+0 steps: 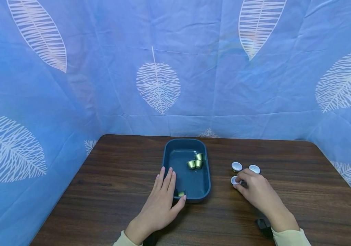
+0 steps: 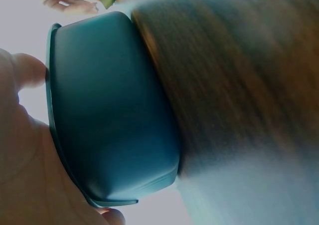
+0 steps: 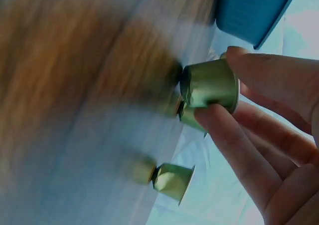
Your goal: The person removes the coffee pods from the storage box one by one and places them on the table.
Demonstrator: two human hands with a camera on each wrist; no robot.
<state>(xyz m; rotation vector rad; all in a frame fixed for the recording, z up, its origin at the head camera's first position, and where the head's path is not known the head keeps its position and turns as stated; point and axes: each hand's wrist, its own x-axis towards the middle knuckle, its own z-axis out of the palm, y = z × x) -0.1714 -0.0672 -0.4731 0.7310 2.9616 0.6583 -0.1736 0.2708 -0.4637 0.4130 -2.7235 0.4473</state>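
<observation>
My right hand [image 1: 260,191] pinches a green coffee capsule [image 3: 212,85] with a pale foil lid between thumb and fingers, low over the table right of the tray. Two more capsules stand lid-up just beyond it, one at the back left [image 1: 236,166] and another at the back right [image 1: 254,168]. My left hand [image 1: 161,205] rests on the dark blue tray [image 1: 208,182] at its near left corner, fingers straight over the left rim and thumb at the front rim. Inside the tray, three capsules [image 1: 191,165] cluster by the right wall. One capsule [image 1: 181,193] lies near the front, partly hidden by the thumb.
The dark wood-grain table [image 1: 117,177] reaches back to a blue cloth [image 1: 194,85] with white leaf prints, which hangs behind it and along both sides. A small black object [image 1: 262,223] shows beside my right wrist.
</observation>
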